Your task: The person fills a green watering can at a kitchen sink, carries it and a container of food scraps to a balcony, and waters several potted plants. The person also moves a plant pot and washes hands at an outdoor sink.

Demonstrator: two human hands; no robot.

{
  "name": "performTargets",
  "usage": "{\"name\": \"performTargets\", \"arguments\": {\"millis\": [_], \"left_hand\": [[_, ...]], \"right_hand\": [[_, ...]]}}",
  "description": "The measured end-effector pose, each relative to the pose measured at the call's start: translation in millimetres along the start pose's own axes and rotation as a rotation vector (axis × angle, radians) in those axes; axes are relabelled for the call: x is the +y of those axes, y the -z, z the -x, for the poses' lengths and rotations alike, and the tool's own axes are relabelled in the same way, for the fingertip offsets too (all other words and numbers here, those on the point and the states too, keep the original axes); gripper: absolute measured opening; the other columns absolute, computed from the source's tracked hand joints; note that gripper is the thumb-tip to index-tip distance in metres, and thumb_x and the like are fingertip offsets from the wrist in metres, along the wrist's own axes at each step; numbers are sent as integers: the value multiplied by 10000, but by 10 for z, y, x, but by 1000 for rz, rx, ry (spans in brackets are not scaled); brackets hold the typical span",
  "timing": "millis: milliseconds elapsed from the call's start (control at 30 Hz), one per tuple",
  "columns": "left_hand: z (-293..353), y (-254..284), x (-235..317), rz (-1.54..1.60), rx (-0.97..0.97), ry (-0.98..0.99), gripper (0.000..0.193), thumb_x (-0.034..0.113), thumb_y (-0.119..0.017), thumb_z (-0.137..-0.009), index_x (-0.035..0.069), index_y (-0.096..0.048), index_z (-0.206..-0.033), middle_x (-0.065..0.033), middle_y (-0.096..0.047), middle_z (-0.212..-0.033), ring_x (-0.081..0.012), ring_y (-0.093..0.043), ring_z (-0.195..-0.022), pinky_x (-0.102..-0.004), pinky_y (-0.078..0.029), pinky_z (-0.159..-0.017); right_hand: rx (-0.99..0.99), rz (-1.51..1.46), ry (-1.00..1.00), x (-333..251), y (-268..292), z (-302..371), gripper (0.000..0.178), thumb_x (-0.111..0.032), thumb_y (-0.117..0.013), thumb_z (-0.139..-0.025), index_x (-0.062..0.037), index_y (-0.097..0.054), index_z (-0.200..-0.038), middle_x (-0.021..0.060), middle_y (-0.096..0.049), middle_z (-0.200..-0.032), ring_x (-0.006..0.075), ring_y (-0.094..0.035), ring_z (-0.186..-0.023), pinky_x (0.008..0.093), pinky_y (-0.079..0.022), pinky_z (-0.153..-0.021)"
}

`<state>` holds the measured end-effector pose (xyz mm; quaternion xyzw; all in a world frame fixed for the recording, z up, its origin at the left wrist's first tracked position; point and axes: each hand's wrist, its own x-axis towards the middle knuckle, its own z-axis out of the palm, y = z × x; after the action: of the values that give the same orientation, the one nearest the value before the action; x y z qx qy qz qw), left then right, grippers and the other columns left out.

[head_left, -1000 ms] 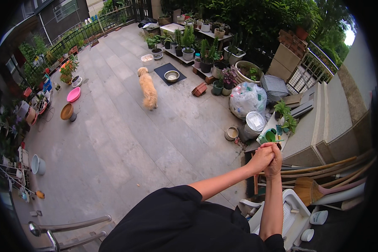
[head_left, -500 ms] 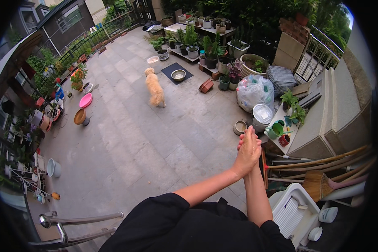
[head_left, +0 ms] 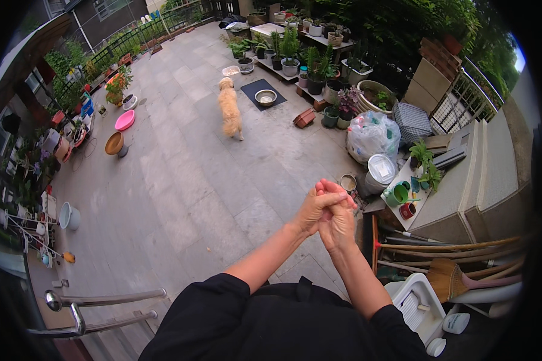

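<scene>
My left hand (head_left: 312, 210) and my right hand (head_left: 339, 227) are pressed together in front of me, over the paved patio. The fingers of each wrap over the other, and both look wet. The left thumb lies across the right hand. Between the palms I cannot see. Just beyond the fingertips a small round bowl (head_left: 348, 182) sits on the ground, beside a white-lidded bucket (head_left: 382, 169). Below and to the right of my hands is a white washboard sink (head_left: 436, 301).
A tan dog (head_left: 229, 111) stands near a metal bowl (head_left: 265, 97) on a dark mat (head_left: 251, 89). Potted plants line both sides. A bulging plastic bag (head_left: 373, 137) is at right. Brooms and poles (head_left: 451, 246) lie right; metal railings (head_left: 111, 299) rise at lower left.
My hands have shifted left and turned, from palms stacked upright to fingers wrapped over each other. The view has swung slightly, and the dog has hardly moved.
</scene>
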<state>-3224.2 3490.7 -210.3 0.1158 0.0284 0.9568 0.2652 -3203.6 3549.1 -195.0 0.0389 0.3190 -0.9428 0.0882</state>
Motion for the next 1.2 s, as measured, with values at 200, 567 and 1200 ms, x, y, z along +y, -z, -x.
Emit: {"name": "performTargets", "arguments": {"millis": [200,567,1200], "left_hand": [[537,-236,1067,-438,314,-340,457,374,-558,-879,117,-358,-559,-16,-389,-494,-156,-433,-463,-354,-464,-583],[980,-180,2416,-873,715,-951,249,296,-447,-931,80,-421,-1052,-28,-462,-843,-120,-439,-718,-276,-389,-696],[-347,395,4300,-1167,590,-756,585,259,-292,-939,0,-83,-1421,-106,-110,-1487,-209,-98,-1372,-338,-112,-1105]], "right_hand": [[-79,145,-155,675,-467,-87,84,45,-533,-827,-7,-561,-888,66,-588,-1043,152,-557,-1013,258,-436,-879],[-675,1092,309,1756,-1505,-628,476,-233,-384,-936,0,-329,-1347,214,-279,-1411,296,-221,-1339,358,-179,-1079],[-554,569,-114,2636,-2283,-4083,660,-389,-449,-881,-15,-253,-1389,177,-325,-1389,287,-301,-1292,390,-202,-1068]]}}
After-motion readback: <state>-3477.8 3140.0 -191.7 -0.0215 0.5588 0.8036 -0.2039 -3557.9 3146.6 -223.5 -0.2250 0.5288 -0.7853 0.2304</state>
